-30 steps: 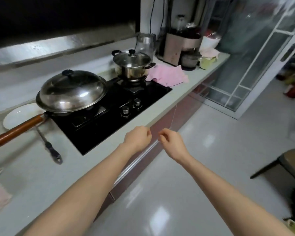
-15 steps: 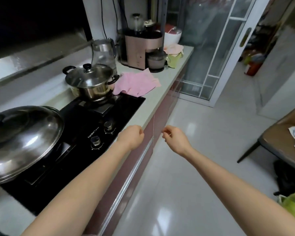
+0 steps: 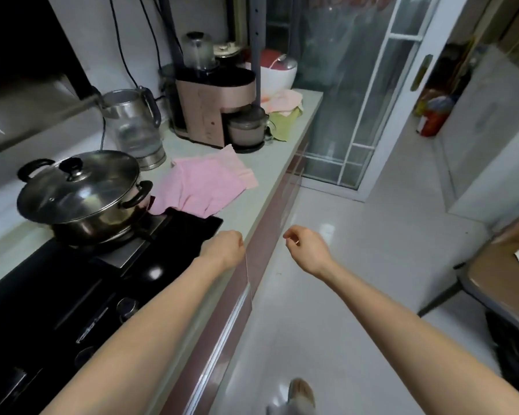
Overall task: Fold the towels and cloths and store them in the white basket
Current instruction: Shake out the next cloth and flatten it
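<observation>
Pale green stone countertop (image 3: 270, 187): black glass hob (image 3: 72, 295), crumpled pink cloth (image 3: 204, 187) overlapping the hob's corner, clear glass kettle (image 3: 135, 124), rose-gold appliance (image 3: 216, 106), peach and green cloths (image 3: 283, 110) at far end.

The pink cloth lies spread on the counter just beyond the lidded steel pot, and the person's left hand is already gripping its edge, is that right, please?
Not quite. The pink cloth does lie spread on the counter beyond the lidded steel pot, but the left hand is not touching it; the head view shows that hand curled short of the cloth, over the counter edge.

one pink cloth (image 3: 206, 187) spread on the counter, two more cloths (image 3: 282, 110) piled further back, one pot (image 3: 81, 196), one kettle (image 3: 132, 124), two hands (image 3: 225, 248).
</observation>
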